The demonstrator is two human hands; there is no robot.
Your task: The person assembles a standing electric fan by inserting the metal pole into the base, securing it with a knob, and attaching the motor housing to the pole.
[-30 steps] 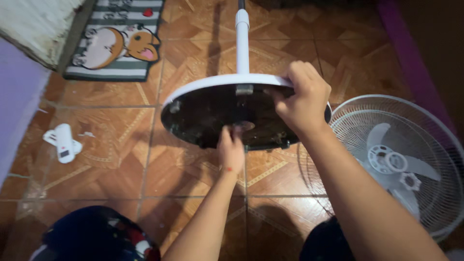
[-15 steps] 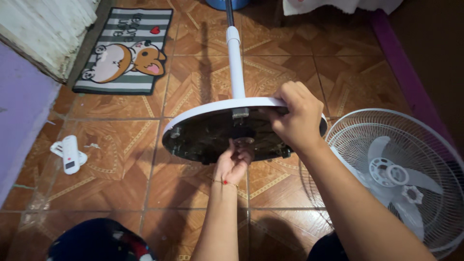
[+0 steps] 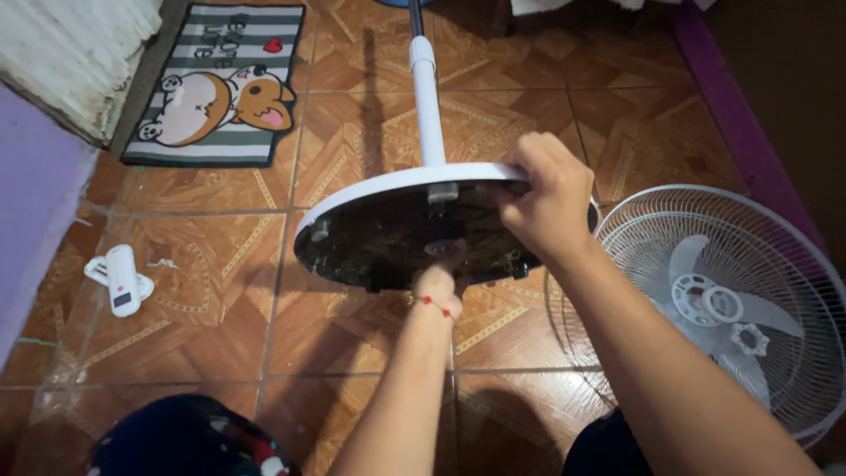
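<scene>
Brown glazed floor tiles [image 3: 220, 291] with a pale diamond pattern fill the head view, edged by a purple wall [image 3: 35, 229] on the left and a purple skirting strip [image 3: 749, 115] on the right. A striped grey-and-white doormat with a cartoon dog [image 3: 220, 84] lies at the upper left. A small white plastic remote-like piece [image 3: 119, 280] lies alone on the tiles at the left, well apart from the hands. A round white wire fan guard with pale blades inside it [image 3: 723, 304] lies flat on the floor at the right, just beside the right forearm.

Tilted up off the floor in the middle is a round white fan base with a dark underside [image 3: 379, 234], its white pole [image 3: 426, 97] running away toward the top edge. The right hand [image 3: 548, 196] is clamped over the base's upper right rim, fingers curled around the edge. The left hand [image 3: 438, 286], a red thread at its wrist, reaches up from below with its fingertips pinched at the fitting in the centre of the dark underside. A dark patterned knee [image 3: 181, 436] shows at the bottom left.
</scene>
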